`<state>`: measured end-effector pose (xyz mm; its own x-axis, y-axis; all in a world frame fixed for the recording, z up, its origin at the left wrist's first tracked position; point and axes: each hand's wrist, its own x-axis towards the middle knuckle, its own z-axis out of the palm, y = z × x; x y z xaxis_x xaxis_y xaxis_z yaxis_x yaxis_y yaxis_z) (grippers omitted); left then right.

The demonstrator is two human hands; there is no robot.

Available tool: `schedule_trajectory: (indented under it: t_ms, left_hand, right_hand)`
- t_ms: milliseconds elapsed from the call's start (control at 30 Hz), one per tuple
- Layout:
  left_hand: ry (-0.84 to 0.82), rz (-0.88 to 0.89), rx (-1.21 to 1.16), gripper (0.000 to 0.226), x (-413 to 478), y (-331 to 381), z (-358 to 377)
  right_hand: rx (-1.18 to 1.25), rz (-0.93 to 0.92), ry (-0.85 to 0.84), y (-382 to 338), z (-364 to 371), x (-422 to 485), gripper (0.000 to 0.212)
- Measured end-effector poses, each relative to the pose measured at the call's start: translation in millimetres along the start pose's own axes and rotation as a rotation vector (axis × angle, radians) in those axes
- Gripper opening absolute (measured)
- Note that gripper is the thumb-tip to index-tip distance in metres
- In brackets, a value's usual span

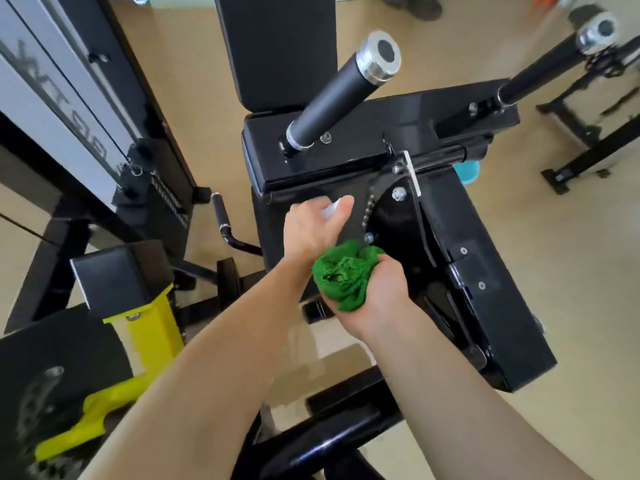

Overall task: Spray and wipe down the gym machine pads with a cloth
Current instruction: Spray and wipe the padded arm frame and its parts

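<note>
My left hand (313,227) grips a white spray bottle (331,207), mostly hidden by the fingers, held against the front of the black machine pad (349,133). Just below and to the right, my right hand (377,299) clutches a bunched green cloth (343,275) close to the machine's black side bracket (401,216). A tall black back pad (277,50) stands upright behind the flat pad. Two black roller handles with chrome ends (346,88) (561,60) stick up from the machine.
At the left is a weight stack frame (79,109) with a yellow-and-black part (138,306) below it. A blue object (468,171) peeks out behind the machine on the beige floor. Black frame bars (339,420) cross underneath my arms. Another machine base (588,133) sits at the right.
</note>
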<state>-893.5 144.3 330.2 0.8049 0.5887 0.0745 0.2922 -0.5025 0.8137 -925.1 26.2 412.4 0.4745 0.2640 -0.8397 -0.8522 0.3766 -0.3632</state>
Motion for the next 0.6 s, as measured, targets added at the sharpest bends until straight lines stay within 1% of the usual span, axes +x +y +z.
schedule_trajectory:
  t_ms: [67,167,333,467,600]
  left_hand:
    - [0.006,0.023,-0.035,0.065,4,-6,9]
    - [-0.029,0.055,-0.077,0.065,13,-9,16]
    - [-0.082,0.037,-0.106,0.058,19,-1,20]
    - [-0.096,0.073,-0.125,0.07,9,-6,16]
    - [-0.038,0.042,-0.132,0.083,-10,-21,-1]
  right_hand:
    - [0.009,-0.002,-0.012,4,-3,6,0.048]
    - [0.003,-0.015,0.017,6,-6,9,0.048]
    - [-0.03,-0.045,0.084,5,-10,6,0.043]
    - [-0.031,-0.037,0.088,9,-6,0,0.043]
    - [-0.062,-0.016,0.113,19,3,-5,0.039]
